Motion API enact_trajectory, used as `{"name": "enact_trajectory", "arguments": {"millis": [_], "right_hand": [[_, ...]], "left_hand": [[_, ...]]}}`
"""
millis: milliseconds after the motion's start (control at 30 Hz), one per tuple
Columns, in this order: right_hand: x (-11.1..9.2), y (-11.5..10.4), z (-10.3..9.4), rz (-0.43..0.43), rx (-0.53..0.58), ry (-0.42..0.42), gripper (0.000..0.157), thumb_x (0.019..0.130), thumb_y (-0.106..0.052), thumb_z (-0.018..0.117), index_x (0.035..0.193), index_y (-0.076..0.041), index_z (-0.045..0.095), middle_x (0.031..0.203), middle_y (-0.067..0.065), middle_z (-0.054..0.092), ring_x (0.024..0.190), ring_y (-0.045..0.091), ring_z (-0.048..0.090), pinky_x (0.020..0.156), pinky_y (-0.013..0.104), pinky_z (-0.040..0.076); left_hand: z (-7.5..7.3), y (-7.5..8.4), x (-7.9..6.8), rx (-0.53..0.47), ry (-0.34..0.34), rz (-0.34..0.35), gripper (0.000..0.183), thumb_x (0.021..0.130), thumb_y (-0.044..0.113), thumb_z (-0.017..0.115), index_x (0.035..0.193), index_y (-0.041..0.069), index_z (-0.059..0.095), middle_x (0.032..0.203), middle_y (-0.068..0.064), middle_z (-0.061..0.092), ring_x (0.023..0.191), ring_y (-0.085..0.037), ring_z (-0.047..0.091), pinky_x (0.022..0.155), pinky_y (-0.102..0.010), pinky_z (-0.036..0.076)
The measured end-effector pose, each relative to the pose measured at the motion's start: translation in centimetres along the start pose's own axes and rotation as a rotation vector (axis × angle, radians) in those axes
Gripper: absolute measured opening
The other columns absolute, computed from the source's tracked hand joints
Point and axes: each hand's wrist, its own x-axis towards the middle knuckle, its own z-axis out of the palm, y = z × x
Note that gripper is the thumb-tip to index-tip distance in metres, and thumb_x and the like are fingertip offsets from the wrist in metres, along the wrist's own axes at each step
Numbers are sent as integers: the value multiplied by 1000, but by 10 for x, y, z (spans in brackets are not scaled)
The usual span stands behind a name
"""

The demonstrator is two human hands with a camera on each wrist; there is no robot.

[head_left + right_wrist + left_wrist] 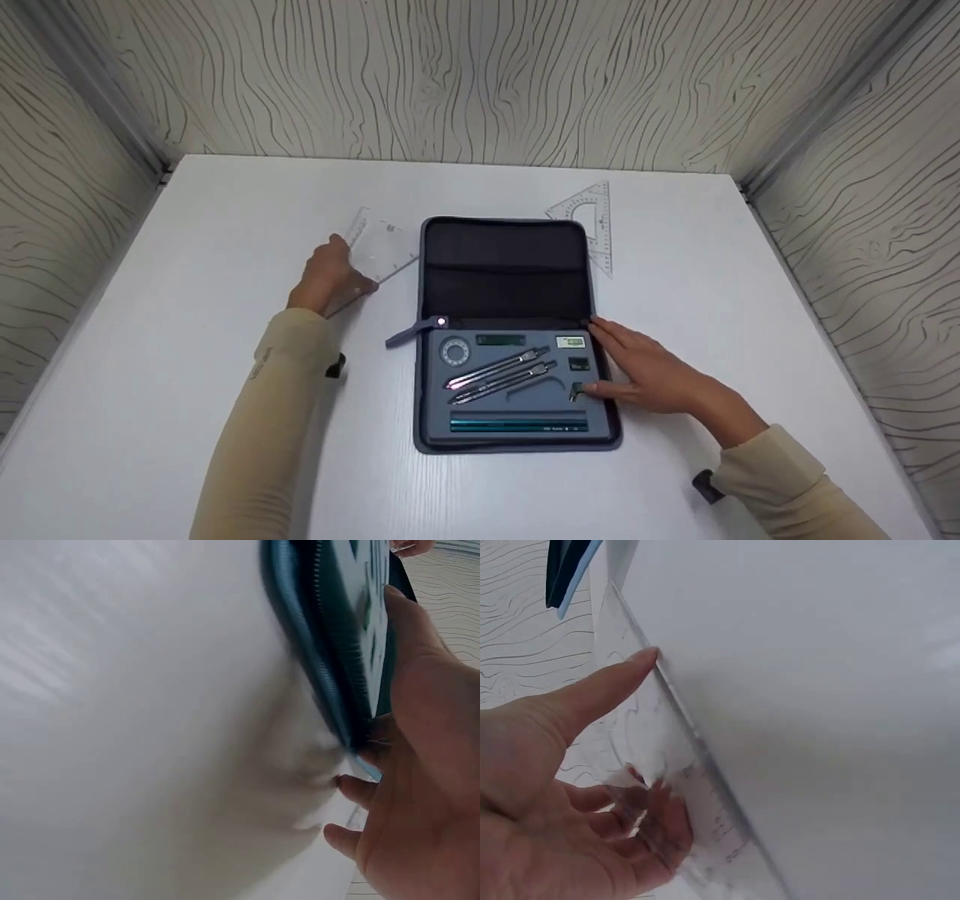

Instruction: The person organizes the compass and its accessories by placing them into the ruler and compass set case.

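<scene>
In the head view my left hand (330,277) pinches the near edge of a clear flat ruler piece (386,251) with printed scales. The left wrist view shows the thumb on the edge of the clear ruler piece (682,720) and the other fingers curled behind it, seen through the plastic. My right hand (652,371) rests along the right side of an open zippered case (506,292). Its thumb lies on the grey tray (525,448), right at a small dark green part (577,391). In the right wrist view the fingers spread beside the case's zipped edge (315,652).
The tray holds two metal compasses (499,367), a white ring (454,351), a dark green pencil (517,425) and several small boxes. A grey strap (412,332) sticks out left. Partly behind the lid lies a clear set square (606,225). Patterned walls (450,82) enclose the white table (675,225).
</scene>
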Motion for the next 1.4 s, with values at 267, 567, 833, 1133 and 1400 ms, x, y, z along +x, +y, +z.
{"name": "enact_trajectory", "arguments": {"millis": [267,567,833,1133,1400], "right_hand": [[22,-5,-30,42,-94,74,78,98,-45,67,157,-3,38,165,19,31,147,44,36,115,63,32],[51,6,-31,44,-80,25,77,102,-47,58,159,-2,32,166,21,25,150,44,28,117,62,28],[56,8,-29,33,-57,16,73,104,-47,56,156,2,38,167,20,25,150,44,27,117,63,28],[63,5,-27,40,-58,2,69,103,-41,59,155,0,41,167,19,25,150,42,29,117,61,29],[65,3,-27,18,-52,4,68,103,-40,59,154,1,42,166,20,27,150,43,30,117,61,30]], "left_hand": [[6,-4,0,-174,-21,70,62,94,10,71,145,5,35,130,-22,55,115,-36,56,102,-50,46],[2,4,-11,-173,39,221,45,100,2,56,142,0,39,119,-23,62,99,-33,65,84,-40,54],[-9,26,-32,-165,192,401,40,100,0,55,139,0,44,109,-23,70,93,-34,71,79,-44,55],[-12,53,-56,20,371,453,40,101,1,59,139,1,49,105,-19,72,90,-33,71,73,-48,56],[-12,74,-71,-120,301,570,43,100,2,62,141,6,49,102,-13,74,85,-25,74,73,-41,58]]}}
